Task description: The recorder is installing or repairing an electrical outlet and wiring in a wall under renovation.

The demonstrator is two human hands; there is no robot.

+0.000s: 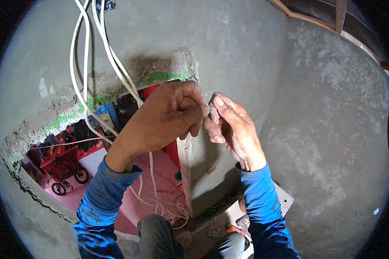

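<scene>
My left hand (164, 114) is raised in front of the grey wall, its thumb and fingers pinched together. Just to its right, my right hand (237, 129) is also closed in a pinch, with its fingertips turned toward the left hand's. The fingertips nearly meet; whatever lies between them is too small to make out. White cables (87, 56) hang down the wall and pass behind my left hand and forearm. Both forearms wear blue sleeves.
A rough-edged wall opening (34, 129) shows a pink floor (129, 207), loose white cable (177, 213) and a red wheeled thing (67, 172) beyond. Below my right arm are a white surface (285, 198) and a red-orange object (235, 228). Wooden framing (315, 23) runs along the top right.
</scene>
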